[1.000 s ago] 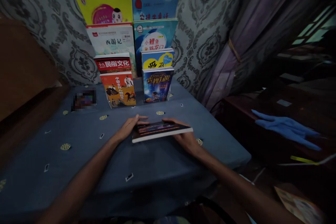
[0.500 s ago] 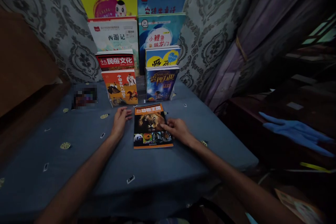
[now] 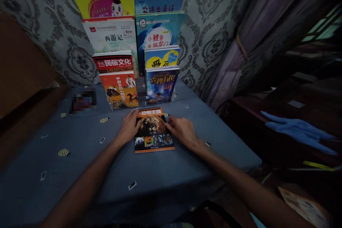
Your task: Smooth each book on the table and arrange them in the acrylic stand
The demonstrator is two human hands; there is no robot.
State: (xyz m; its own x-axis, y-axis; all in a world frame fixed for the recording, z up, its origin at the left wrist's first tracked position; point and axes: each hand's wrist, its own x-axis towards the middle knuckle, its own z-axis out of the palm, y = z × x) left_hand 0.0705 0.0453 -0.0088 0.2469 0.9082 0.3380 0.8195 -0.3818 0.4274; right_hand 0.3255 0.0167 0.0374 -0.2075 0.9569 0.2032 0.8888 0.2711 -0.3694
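An animal book with a lion on its dark cover and an orange title band (image 3: 152, 128) lies in front of me on the cloth-covered table. My left hand (image 3: 129, 127) grips the book's left edge near its top corner, thumb on the cover and fingers along the side. At the right edge, my right hand (image 3: 183, 131) holds the book with its thumb and curled fingers, whose tips are partly hidden. Behind it, a tiered stand bears several books in two columns; lowest are an orange book (image 3: 119, 89) and a dark blue book (image 3: 161, 83).
The blue-grey tablecloth (image 3: 149, 174) has small printed patches. A blurred-out item (image 3: 82, 100) lies at the left, near a brown box (image 3: 24, 64). Right of the table, a blue glove (image 3: 299, 130) rests on a dark surface beside a tied curtain (image 3: 227, 60).
My left hand has moved right and taken hold of the book's left edge. My right hand stays at the right edge. The whole view has shifted slightly.
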